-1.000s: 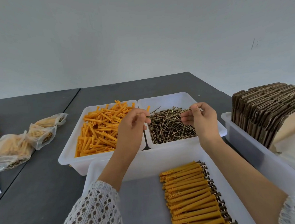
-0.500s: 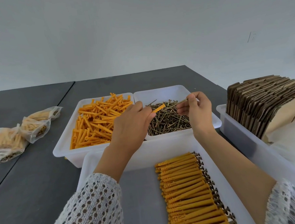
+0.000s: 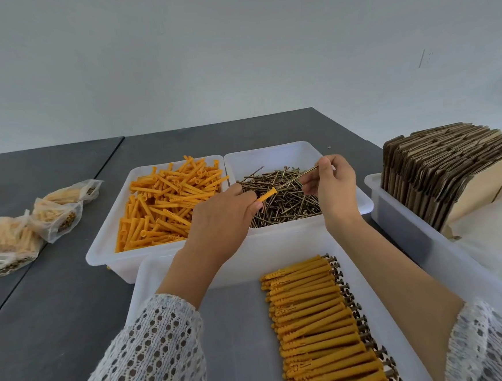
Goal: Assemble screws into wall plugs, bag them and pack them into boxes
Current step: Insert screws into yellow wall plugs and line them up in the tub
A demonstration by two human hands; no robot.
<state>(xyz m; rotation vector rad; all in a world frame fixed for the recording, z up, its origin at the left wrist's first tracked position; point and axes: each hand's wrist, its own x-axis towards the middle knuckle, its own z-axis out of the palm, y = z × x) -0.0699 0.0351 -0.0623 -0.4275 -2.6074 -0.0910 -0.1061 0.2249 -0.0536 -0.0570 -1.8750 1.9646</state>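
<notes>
Head view: assembly under way, well short of finished. Left hand (image 3: 222,219) gripping one orange wall plug (image 3: 266,195) by its narrow end, open mouth aimed toward the right hand. Right hand (image 3: 330,184) pinching a single brown screw (image 3: 295,179) near its head, tip just at the plug's mouth; cannot tell whether already inside. Both held above the tub of screws (image 3: 280,200), directly beneath the hands.

Done so far, judging by the layout: a tidy row of finished plugs (image 3: 317,320), each with a screw head poking out, lying in the near tray (image 3: 148,276) below the wrists; three filled bags (image 3: 56,217) well off to the left of the left hand on the grey surface (image 3: 57,295). Left to do, apparently: a heaped tub of loose plugs (image 3: 163,203) just left of the left hand, a deep tangle of screws, more bagging, and all the boxing, with the flat cardboard boxes (image 3: 446,172) standing unfolded in a bin beyond the right hand.

Plugs: matte moulded plastic, tapered, ribbed and slotted, flared at the rim. Screws: thin, dull bronze metal, threaded, flat-headed. Tubs and tray: milky, smooth, translucent plastic. Bags: clear crinkled film. Boxes: brown corrugated board, rough-edged.
</notes>
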